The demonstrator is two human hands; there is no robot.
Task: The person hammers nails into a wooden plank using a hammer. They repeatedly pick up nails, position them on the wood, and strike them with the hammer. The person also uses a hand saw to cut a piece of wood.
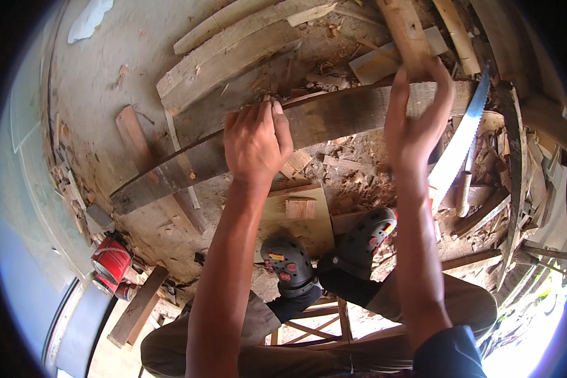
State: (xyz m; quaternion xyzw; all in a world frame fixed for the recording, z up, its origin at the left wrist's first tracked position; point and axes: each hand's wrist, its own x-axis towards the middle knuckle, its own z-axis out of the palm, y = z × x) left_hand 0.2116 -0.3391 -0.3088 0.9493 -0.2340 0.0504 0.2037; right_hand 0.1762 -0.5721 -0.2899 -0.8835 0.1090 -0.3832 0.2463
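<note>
- Head view: a long dark weathered plank [334,116] runs across the middle, from about 8 o'clock up to 2 o'clock, bowed by the lens.
- The left hand [256,143] lies palm down on the plank just left of centre, fingers pressed together and curled over its far edge at 12 o'clock of the hand.
- The right hand [416,120] stands at about 1 o'clock from the centre, fingers loosely spread and bent, fingertips on the plank's far edge where a lighter wooden batten [404,31] crosses it; whether it grips anything I cannot tell.
- A hand saw [463,142] with a toothed pale blade leans at 3 o'clock of the right hand, just beside it, its wooden handle pointing down.
- Below the plank, at 6 o'clock of the left hand, a flat plywood piece [299,220] carries a small wood block [300,208].
- Two dark perforated clogs [290,264] sit at the lower centre, toes toward the plywood.
- A red can [111,259] lies at 8 o'clock near the rim.
- Pale boards [233,57] lie stacked at 11 o'clock; chips and offcuts litter the ground around.
</note>
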